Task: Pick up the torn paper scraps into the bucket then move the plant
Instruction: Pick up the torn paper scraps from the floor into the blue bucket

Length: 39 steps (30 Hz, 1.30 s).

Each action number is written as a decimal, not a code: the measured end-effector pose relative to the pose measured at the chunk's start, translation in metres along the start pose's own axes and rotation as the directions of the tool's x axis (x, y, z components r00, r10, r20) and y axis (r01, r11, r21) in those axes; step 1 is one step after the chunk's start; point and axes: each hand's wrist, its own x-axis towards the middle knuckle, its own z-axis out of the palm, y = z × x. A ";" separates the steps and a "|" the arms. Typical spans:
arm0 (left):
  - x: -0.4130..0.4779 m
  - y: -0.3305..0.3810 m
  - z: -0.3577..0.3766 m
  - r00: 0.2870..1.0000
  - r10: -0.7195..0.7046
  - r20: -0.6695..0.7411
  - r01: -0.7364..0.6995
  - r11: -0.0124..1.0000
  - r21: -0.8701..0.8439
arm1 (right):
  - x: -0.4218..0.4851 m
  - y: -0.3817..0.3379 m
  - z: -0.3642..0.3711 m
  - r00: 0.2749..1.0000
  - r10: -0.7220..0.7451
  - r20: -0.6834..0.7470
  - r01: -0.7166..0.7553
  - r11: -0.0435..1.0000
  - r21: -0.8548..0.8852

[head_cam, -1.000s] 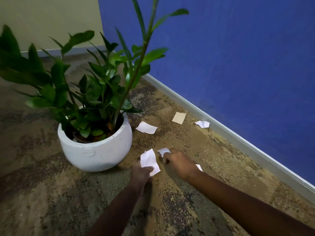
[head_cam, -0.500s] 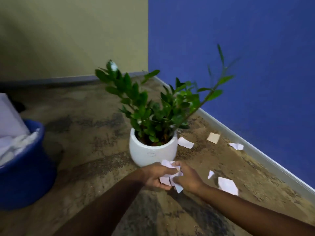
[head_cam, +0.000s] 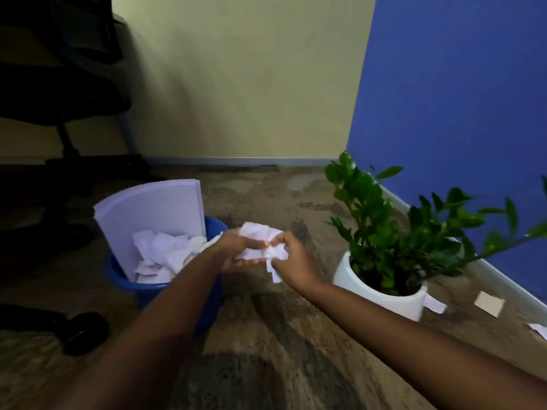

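Both my hands hold a bunch of white torn paper scraps (head_cam: 257, 236) in the air, just right of the blue bucket (head_cam: 124, 281). My left hand (head_cam: 233, 247) cups the bunch from below and my right hand (head_cam: 291, 258) pinches it from the right, one scrap dangling beneath. The bucket holds more crumpled white paper and a large white sheet (head_cam: 157, 214) standing upright in it. A green plant in a white pot (head_cam: 384, 297) stands on the carpet to the right. Loose scraps lie beyond the pot: a white one (head_cam: 435, 304), a beige one (head_cam: 489, 303) and another white one (head_cam: 540, 329).
A dark office chair base with a wheel (head_cam: 83, 329) stands at the left, close to the bucket. A cream wall is behind and a blue wall with a baseboard (head_cam: 503, 276) runs along the right. Patterned carpet covers the floor.
The view has swung left from the plant to the bucket. My hands gathered the scraps off the carpet and carried them together leftward, up beside the bucket.
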 end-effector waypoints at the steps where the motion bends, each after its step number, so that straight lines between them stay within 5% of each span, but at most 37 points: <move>1: 0.000 0.003 -0.014 0.998 0.032 -0.058 -0.036 0.997 -0.068 | 0.008 -0.011 0.010 1.000 -0.023 -0.010 0.023 1.000 0.009; 7: 0.013 0.003 -0.076 0.845 0.099 -0.525 -0.216 0.962 -0.166 | 0.055 -0.060 0.072 0.998 -0.050 0.044 0.050 0.999 0.003; 11: 0.022 -0.013 -0.089 0.616 0.035 -0.787 -0.024 0.999 0.026 | 0.073 -0.071 0.106 0.982 -0.023 0.185 0.033 0.998 -0.051; 16: 0.021 -0.012 -0.073 0.550 0.220 -0.806 0.148 0.924 0.354 | 0.077 -0.065 0.112 0.962 -0.092 0.257 0.128 0.984 -0.125; 22: 0.016 -0.018 -0.029 0.616 0.670 -0.415 0.057 0.488 0.871 | 0.060 -0.033 0.059 0.986 -0.137 0.098 0.151 0.976 -0.156; 28: -0.005 -0.044 0.061 0.652 0.742 0.155 -0.327 0.091 0.941 | 0.023 0.025 -0.029 0.991 -0.121 0.054 0.132 0.938 -0.322; 32: -0.018 -0.062 0.125 0.643 0.662 0.385 -0.513 -0.001 0.859 | -0.014 0.070 -0.092 0.995 -0.070 0.070 0.093 0.899 -0.428; 36: -0.032 -0.073 0.183 0.519 0.655 0.549 -0.692 -0.055 0.720 | -0.053 0.111 -0.152 0.995 0.024 0.092 0.028 0.852 -0.523; 39: -0.038 -0.087 0.223 0.536 0.536 0.652 -0.763 -0.021 0.646 | -0.079 0.144 -0.190 0.989 0.105 0.102 -0.019 0.787 -0.617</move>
